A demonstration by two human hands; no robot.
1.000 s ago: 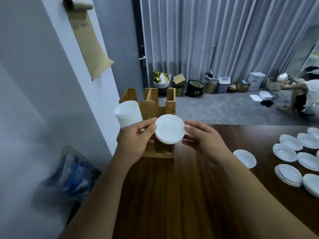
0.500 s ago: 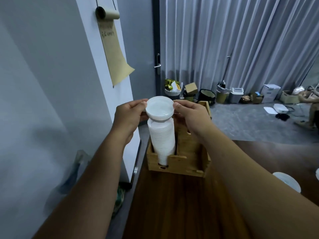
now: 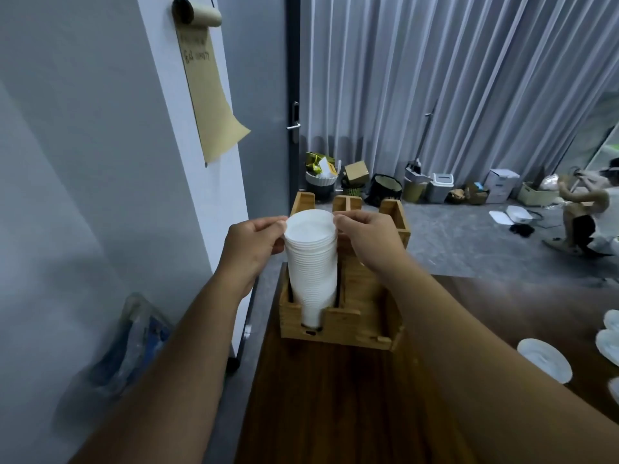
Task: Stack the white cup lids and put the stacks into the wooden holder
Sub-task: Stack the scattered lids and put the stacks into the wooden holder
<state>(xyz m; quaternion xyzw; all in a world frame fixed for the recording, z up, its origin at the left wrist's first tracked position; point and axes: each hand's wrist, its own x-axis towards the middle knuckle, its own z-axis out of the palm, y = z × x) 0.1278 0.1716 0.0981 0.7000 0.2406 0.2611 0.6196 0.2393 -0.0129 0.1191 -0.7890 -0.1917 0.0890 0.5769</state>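
A tall stack of white lids (image 3: pixel 313 272) stands in the left slot of the wooden holder (image 3: pixel 355 324) at the table's far left corner. My left hand (image 3: pixel 254 249) pinches the left edge of the top lids (image 3: pixel 310 226) and my right hand (image 3: pixel 370 241) pinches the right edge; these lids sit on top of the stack. The holder's right slot looks empty as far as my right arm lets me see. Loose white lids (image 3: pixel 544 363) lie on the dark wooden table (image 3: pixel 328 406) at the right edge.
A white pillar (image 3: pixel 187 195) with a hanging brown paper roll (image 3: pixel 207 85) stands just left of the holder. A plastic bag (image 3: pixel 134 339) lies on the floor at left. Boxes and bins line the curtain; a person (image 3: pixel 589 209) crouches far right.
Both hands carried the small lid stack from in front of the holder up over the left slot and lowered it onto the tall stack. The camera moved closer to the holder.
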